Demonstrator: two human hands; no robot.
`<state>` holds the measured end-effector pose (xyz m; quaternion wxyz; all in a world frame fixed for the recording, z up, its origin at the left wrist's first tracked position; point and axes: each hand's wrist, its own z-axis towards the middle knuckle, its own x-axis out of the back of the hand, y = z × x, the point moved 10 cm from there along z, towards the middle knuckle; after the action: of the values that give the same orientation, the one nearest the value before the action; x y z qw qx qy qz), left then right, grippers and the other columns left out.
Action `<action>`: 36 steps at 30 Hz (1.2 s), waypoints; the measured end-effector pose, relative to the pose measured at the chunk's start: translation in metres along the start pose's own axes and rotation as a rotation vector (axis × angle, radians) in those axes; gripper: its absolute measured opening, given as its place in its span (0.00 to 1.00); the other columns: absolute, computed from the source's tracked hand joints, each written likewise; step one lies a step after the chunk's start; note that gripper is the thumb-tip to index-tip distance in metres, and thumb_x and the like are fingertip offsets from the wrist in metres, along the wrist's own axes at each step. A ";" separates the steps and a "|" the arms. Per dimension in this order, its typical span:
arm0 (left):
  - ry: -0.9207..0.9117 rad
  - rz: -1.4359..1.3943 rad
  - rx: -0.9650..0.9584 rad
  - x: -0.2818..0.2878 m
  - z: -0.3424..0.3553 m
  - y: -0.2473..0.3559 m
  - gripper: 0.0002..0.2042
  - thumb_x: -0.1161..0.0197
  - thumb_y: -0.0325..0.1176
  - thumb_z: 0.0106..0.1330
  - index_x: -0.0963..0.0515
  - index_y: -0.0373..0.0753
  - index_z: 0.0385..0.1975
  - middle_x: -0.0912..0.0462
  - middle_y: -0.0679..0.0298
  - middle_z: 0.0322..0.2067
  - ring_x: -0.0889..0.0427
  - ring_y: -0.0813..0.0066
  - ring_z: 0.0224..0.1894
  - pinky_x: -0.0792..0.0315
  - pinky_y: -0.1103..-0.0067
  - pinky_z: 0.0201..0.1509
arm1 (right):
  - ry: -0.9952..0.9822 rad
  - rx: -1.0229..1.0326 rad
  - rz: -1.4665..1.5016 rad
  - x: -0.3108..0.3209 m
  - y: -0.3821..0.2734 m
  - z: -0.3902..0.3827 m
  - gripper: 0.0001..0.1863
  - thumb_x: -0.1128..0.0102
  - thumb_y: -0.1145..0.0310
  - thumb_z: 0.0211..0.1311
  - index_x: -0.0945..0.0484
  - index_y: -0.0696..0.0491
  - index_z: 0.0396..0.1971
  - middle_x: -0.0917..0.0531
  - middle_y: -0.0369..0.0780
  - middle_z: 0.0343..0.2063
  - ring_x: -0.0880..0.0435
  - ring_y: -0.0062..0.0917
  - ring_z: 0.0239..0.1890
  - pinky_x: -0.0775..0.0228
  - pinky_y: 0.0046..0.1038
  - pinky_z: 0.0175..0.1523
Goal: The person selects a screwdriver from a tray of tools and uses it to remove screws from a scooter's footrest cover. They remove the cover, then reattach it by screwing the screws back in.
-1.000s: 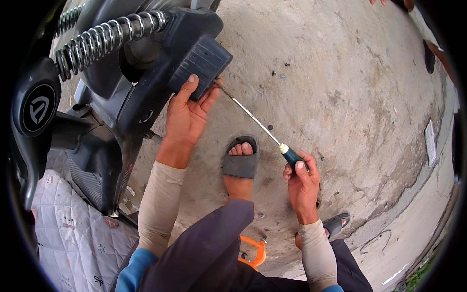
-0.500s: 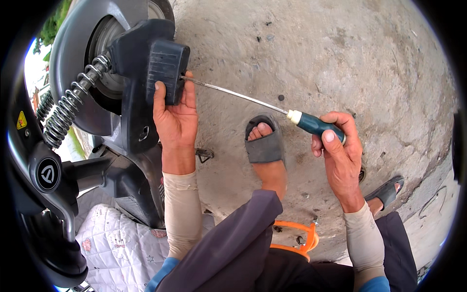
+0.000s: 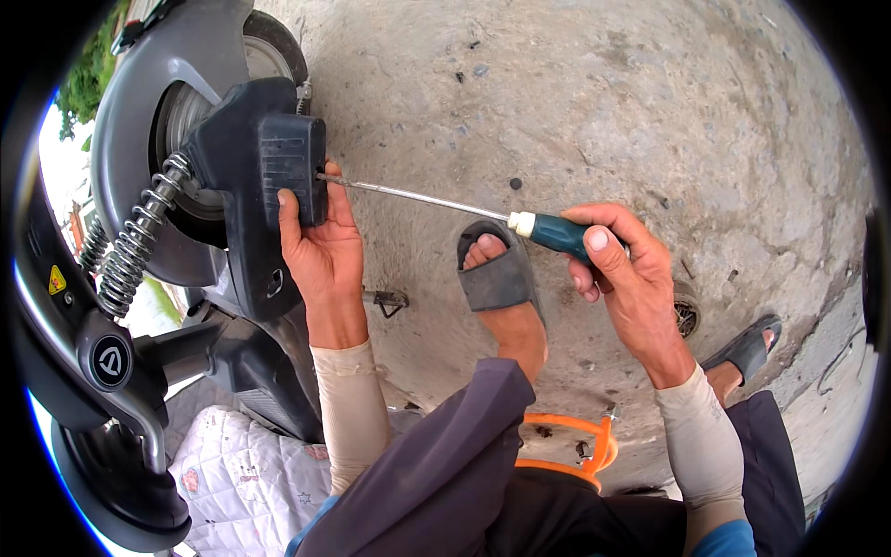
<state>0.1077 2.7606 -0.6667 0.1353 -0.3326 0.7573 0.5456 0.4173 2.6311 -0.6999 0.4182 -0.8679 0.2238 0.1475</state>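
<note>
My right hand (image 3: 631, 278) is closed round the dark green handle of a screwdriver (image 3: 418, 196) with a cream collar and a long metal shaft. Its tip meets a small hole in the side of a black ribbed footrest (image 3: 290, 158) on the scooter; how deep it goes cannot be seen. My left hand (image 3: 325, 251) grips the lower end of that footrest, thumb on the ribbed face and fingers round the side, close to the tip. Behind the footrest is the black plastic arm (image 3: 237, 139) beside the wheel.
A coil-spring shock absorber (image 3: 139, 237) and the grey rear fender (image 3: 125, 176) stand at left. A quilted white cloth (image 3: 241, 473) lies below. Between my legs is an orange metal frame (image 3: 566, 420). A round, dark part (image 3: 685, 316) lies on the concrete ground (image 3: 575, 111).
The view has shifted, so the scooter's footrest and wheel sit lower and further left. Both hands keep their holds, and the screwdriver tip stays at the footrest's side.
</note>
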 end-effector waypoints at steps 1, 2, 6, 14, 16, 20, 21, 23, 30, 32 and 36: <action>-0.003 0.008 0.007 0.000 0.000 0.000 0.21 0.40 0.30 0.71 0.32 0.25 0.60 0.25 0.43 0.56 0.21 0.51 0.57 0.20 0.70 0.60 | -0.005 -0.018 0.016 0.000 0.003 0.000 0.16 0.46 0.58 0.74 0.21 0.55 0.48 0.25 0.30 0.24 0.29 0.10 0.26 0.38 0.16 0.30; -0.002 0.012 0.009 0.001 0.000 0.000 0.21 0.40 0.30 0.71 0.32 0.25 0.60 0.25 0.43 0.56 0.21 0.51 0.57 0.20 0.70 0.60 | -0.004 -0.020 0.020 0.001 0.002 0.000 0.16 0.46 0.58 0.74 0.21 0.55 0.48 0.25 0.30 0.24 0.29 0.10 0.26 0.38 0.16 0.30; 0.018 0.050 -0.017 0.001 0.000 0.003 0.21 0.40 0.30 0.71 0.32 0.26 0.60 0.24 0.44 0.56 0.21 0.52 0.57 0.20 0.69 0.61 | 0.037 0.103 -0.231 0.002 -0.018 0.001 0.14 0.45 0.62 0.74 0.20 0.57 0.47 0.23 0.33 0.26 0.28 0.15 0.28 0.36 0.19 0.32; 0.011 0.044 -0.018 0.009 0.004 0.002 0.22 0.39 0.32 0.71 0.31 0.26 0.59 0.24 0.45 0.56 0.21 0.53 0.58 0.22 0.69 0.63 | 0.061 0.467 -0.624 -0.008 -0.047 -0.007 0.11 0.43 0.70 0.70 0.20 0.60 0.45 0.21 0.39 0.29 0.26 0.22 0.30 0.33 0.24 0.35; 0.025 0.024 0.000 0.008 0.001 0.000 0.21 0.39 0.32 0.71 0.31 0.26 0.59 0.24 0.45 0.56 0.21 0.52 0.57 0.21 0.69 0.62 | 0.084 0.469 -0.546 -0.006 -0.045 -0.010 0.11 0.42 0.68 0.70 0.19 0.59 0.44 0.23 0.38 0.27 0.27 0.21 0.29 0.34 0.24 0.35; 0.000 0.024 0.009 0.003 0.001 0.003 0.21 0.39 0.31 0.70 0.31 0.26 0.59 0.24 0.44 0.56 0.21 0.51 0.57 0.20 0.68 0.61 | 0.018 0.027 -0.336 -0.003 -0.017 -0.006 0.13 0.41 0.66 0.70 0.21 0.59 0.46 0.24 0.36 0.30 0.28 0.18 0.32 0.34 0.22 0.36; 0.020 0.023 0.015 0.004 0.000 0.002 0.20 0.38 0.32 0.70 0.29 0.28 0.57 0.22 0.47 0.54 0.20 0.52 0.56 0.19 0.69 0.59 | 0.025 0.036 -0.124 -0.002 -0.013 -0.006 0.14 0.41 0.65 0.70 0.22 0.59 0.47 0.24 0.36 0.33 0.27 0.18 0.35 0.34 0.21 0.38; 0.036 0.019 0.022 0.004 0.001 0.000 0.19 0.37 0.32 0.70 0.28 0.30 0.56 0.20 0.49 0.53 0.19 0.54 0.54 0.18 0.70 0.58 | 0.033 0.048 0.088 0.002 -0.006 -0.006 0.15 0.42 0.64 0.71 0.24 0.59 0.48 0.24 0.36 0.35 0.27 0.17 0.38 0.34 0.21 0.40; 0.041 0.019 0.036 0.004 -0.001 0.000 0.19 0.37 0.33 0.70 0.28 0.30 0.56 0.20 0.50 0.53 0.19 0.54 0.54 0.17 0.70 0.57 | 0.018 -0.001 -0.160 0.001 -0.006 -0.003 0.14 0.42 0.62 0.71 0.24 0.56 0.48 0.26 0.36 0.38 0.31 0.13 0.35 0.35 0.19 0.39; 0.046 0.023 0.023 0.010 0.001 0.000 0.19 0.38 0.33 0.70 0.28 0.30 0.56 0.20 0.50 0.53 0.19 0.54 0.54 0.18 0.70 0.57 | -0.037 -0.209 -0.072 0.003 0.010 0.001 0.15 0.41 0.61 0.71 0.24 0.56 0.48 0.26 0.37 0.39 0.31 0.13 0.34 0.35 0.19 0.39; -0.030 -0.019 0.036 0.007 0.001 0.000 0.22 0.40 0.33 0.71 0.32 0.27 0.60 0.26 0.44 0.58 0.23 0.52 0.59 0.21 0.67 0.62 | -0.009 -0.154 0.027 -0.004 0.020 0.001 0.17 0.41 0.60 0.71 0.23 0.56 0.50 0.25 0.33 0.30 0.33 0.11 0.27 0.40 0.17 0.31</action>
<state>0.1027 2.7596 -0.6712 0.1578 -0.3292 0.7615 0.5355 0.4035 2.6216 -0.7120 0.3492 -0.8937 0.2216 0.1741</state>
